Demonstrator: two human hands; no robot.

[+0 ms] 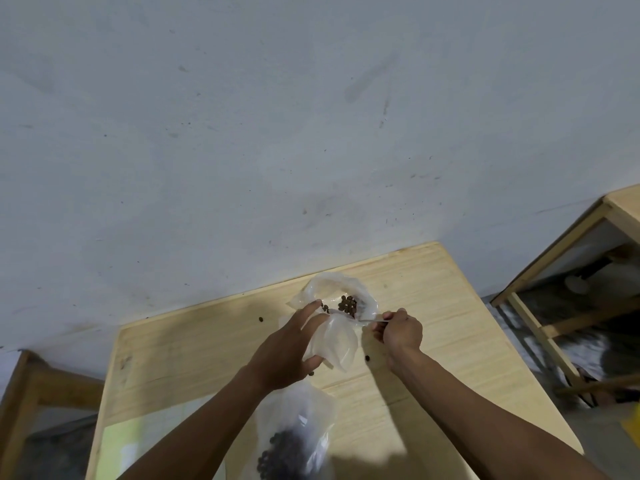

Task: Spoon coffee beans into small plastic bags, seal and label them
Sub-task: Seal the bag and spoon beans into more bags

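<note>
Your left hand grips the small clear plastic bag upright above the pale wooden surface, propping its mouth open beside the larger crumpled clear bag of dark coffee beans. Your right hand pinches a thin metal spoon handle, probably to scoop. A few loose beans lie scattered; another bean-filled clear bag rests nearer you.
</note>
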